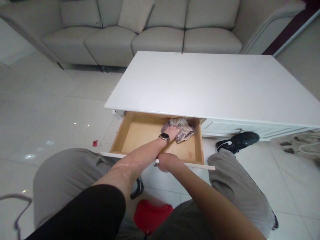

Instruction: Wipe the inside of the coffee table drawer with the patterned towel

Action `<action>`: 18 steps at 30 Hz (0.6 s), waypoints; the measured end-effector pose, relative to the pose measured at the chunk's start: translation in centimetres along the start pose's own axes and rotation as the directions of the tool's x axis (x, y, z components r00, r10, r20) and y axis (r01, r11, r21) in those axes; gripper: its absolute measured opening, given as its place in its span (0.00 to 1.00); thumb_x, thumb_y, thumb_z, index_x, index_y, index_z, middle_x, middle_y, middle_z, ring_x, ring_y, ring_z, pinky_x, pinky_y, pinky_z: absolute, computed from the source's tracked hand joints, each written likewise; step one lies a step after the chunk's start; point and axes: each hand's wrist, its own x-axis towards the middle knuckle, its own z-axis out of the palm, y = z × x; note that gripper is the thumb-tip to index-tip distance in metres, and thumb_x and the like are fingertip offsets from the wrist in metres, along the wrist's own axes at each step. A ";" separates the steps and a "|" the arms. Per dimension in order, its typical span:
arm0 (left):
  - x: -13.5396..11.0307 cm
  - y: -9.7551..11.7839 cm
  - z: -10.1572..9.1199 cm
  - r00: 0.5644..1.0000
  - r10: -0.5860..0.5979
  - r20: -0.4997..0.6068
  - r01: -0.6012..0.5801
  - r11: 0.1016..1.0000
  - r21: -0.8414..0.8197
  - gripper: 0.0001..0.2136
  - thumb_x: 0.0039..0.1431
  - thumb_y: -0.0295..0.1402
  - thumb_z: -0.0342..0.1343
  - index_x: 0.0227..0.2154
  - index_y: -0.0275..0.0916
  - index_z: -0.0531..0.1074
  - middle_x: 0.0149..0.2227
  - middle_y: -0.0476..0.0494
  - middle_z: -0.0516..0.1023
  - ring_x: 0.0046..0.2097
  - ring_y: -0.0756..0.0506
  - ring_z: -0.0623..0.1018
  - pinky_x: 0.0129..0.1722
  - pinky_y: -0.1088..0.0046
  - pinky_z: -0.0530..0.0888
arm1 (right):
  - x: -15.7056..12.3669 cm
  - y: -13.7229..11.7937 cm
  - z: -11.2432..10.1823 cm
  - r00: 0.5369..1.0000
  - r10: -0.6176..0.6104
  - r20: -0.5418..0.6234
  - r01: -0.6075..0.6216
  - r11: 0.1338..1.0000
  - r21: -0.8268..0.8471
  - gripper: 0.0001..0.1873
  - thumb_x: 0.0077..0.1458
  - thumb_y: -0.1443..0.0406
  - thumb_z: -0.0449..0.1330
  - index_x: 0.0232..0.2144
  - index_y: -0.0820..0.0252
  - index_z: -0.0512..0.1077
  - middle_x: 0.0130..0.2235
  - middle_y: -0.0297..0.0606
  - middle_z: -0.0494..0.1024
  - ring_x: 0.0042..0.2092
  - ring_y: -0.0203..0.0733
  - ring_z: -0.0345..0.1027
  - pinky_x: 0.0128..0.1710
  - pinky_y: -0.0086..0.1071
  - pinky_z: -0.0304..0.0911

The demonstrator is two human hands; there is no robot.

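A pulled-out wooden drawer (142, 133) sticks out below the white table top. Inside it, toward the back right, lies a crumpled patterned cloth (186, 130) in cream and purplish grey. My left hand (172, 132), with a dark-faced watch (164, 136) on the wrist, reaches over the drawer front and presses on this cloth; its fingers are bent into the fabric and partly hidden. My right hand (167, 162) is closed over the top edge of the drawer front (197, 165), beside the small metal knob (156, 163).
The white coffee table (200, 83) stands before a grey sofa (160, 40). A second drawer with a handle (240, 130) is shut at the right. My black shoe (237, 141) is beside it. Something red (151, 213) is between my legs; a red scrap (95, 143) lies on the tiles.
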 end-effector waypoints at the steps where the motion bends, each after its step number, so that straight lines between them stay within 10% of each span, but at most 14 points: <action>1: -0.4 -1.3 0.0 0.999 -0.039 -0.003 0.039 0.999 0.001 0.19 0.72 0.29 0.45 0.54 0.42 0.80 0.54 0.30 0.80 0.54 0.38 0.81 0.49 0.64 0.76 | -0.2 -0.1 -0.2 1.000 0.009 0.002 -0.009 1.000 0.007 0.20 0.64 0.60 0.62 0.57 0.57 0.75 0.56 0.53 0.78 0.56 0.59 0.75 0.52 0.52 0.72; 7: -4.7 -10.2 -1.1 0.946 -0.323 0.021 0.322 0.946 0.042 0.18 0.70 0.36 0.48 0.51 0.43 0.82 0.47 0.30 0.84 0.50 0.34 0.83 0.49 0.61 0.76 | -0.9 -0.4 -1.0 1.000 0.017 0.023 -0.017 1.000 0.002 0.24 0.64 0.58 0.61 0.60 0.55 0.71 0.59 0.53 0.77 0.58 0.61 0.73 0.52 0.56 0.72; 12: -9.5 -17.1 -1.9 0.808 -0.587 0.044 0.579 0.806 0.127 0.20 0.67 0.39 0.49 0.53 0.40 0.80 0.49 0.29 0.83 0.51 0.34 0.82 0.51 0.63 0.75 | -0.8 -0.5 -0.9 1.000 0.019 0.008 -0.019 1.000 0.005 0.24 0.64 0.57 0.62 0.60 0.55 0.71 0.58 0.54 0.77 0.58 0.61 0.73 0.52 0.56 0.73; 18: -9.9 -17.2 -1.3 0.818 -0.574 0.030 0.561 0.809 0.175 0.20 0.67 0.40 0.47 0.47 0.36 0.82 0.47 0.26 0.83 0.51 0.32 0.82 0.57 0.55 0.71 | -0.6 -0.3 -0.5 1.000 0.013 0.007 -0.013 1.000 -0.001 0.24 0.64 0.57 0.62 0.59 0.56 0.71 0.58 0.54 0.77 0.58 0.61 0.74 0.52 0.57 0.73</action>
